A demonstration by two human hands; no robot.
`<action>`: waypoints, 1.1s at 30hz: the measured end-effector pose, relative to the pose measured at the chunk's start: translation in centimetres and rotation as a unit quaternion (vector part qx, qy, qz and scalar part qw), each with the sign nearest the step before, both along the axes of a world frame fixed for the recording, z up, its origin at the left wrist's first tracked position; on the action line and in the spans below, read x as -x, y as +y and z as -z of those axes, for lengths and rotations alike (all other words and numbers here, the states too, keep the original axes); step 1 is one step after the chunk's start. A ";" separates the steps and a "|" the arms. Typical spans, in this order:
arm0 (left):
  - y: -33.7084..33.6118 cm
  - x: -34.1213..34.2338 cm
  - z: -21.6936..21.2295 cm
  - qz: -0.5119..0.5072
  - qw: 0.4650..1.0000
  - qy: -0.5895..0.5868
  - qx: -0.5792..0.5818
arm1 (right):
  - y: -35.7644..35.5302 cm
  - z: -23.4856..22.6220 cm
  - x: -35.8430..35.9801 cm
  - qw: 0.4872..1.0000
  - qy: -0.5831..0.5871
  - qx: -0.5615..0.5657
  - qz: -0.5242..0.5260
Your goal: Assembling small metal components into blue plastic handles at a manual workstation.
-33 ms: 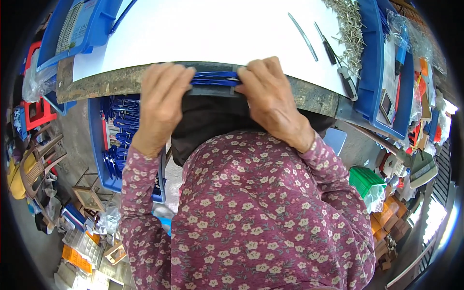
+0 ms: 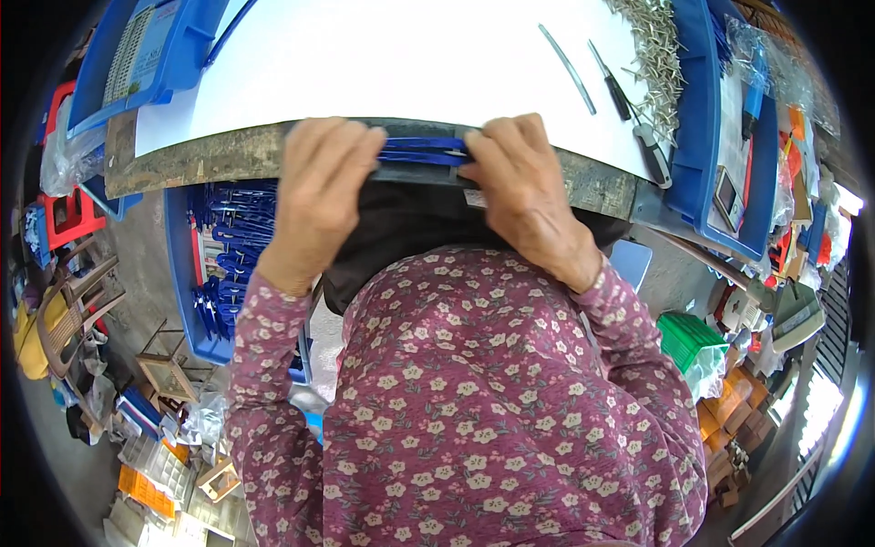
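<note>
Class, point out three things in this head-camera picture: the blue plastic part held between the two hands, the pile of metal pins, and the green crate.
Blue plastic part [image 2: 424, 151], head view, on its middle between the hands.
Pile of metal pins [image 2: 658, 47], head view, centre of the heap.
Green crate [image 2: 685, 335], head view, on its top rim.

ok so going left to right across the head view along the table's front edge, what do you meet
blue bin of blue parts below the edge → left hand → blue plastic pieces → right hand → screwdriver → blue tray → green crate
</note>
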State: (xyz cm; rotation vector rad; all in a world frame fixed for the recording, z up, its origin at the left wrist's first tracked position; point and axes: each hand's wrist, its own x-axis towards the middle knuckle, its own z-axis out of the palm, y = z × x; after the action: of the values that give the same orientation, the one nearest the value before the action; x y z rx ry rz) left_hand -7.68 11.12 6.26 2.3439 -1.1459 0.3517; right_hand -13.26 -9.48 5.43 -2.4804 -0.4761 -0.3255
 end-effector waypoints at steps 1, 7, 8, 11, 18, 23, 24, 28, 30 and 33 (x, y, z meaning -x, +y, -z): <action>-1.2 0.0 0.4 0.001 1.000 -0.002 0.003 | -1.1 -0.1 0.6 1.000 -0.002 0.003 0.001; -1.9 0.0 0.4 0.045 0.999 0.009 0.001 | -2.0 -0.6 1.2 0.999 -0.012 0.027 0.027; -0.8 -0.2 0.2 0.024 1.000 -0.006 -0.011 | -1.0 -0.5 0.8 0.999 -0.006 0.033 0.012; 3.3 -0.4 -0.6 -0.060 0.997 0.021 -0.046 | 3.0 0.6 -1.7 0.997 -0.010 0.067 -0.037; 4.4 0.1 -0.8 -0.098 0.994 0.043 -0.036 | 4.1 0.6 -3.1 0.997 -0.023 0.018 -0.077; -1.0 0.1 0.0 0.017 0.999 -0.023 -0.035 | -1.2 0.3 0.5 1.000 -0.005 -0.008 0.006; -1.8 0.4 0.2 0.048 0.998 -0.024 -0.029 | -2.1 -0.1 1.0 1.000 0.013 0.007 0.022; -4.5 0.9 0.8 0.060 0.997 -0.034 -0.021 | -4.3 -1.2 2.2 0.997 0.028 0.050 0.043; -4.3 0.9 0.9 0.060 0.998 -0.026 -0.013 | -4.6 -1.5 2.0 0.997 0.054 0.034 0.039; -4.3 1.7 0.7 0.036 0.999 -0.023 -0.020 | -4.4 -0.9 2.2 0.995 0.050 -0.022 0.086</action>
State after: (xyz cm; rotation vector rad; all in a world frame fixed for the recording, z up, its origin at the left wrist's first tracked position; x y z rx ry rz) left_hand -9.42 6.81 5.57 2.3331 -1.2657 0.3635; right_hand -15.44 -13.86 6.35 -2.4858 -0.2111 -0.2750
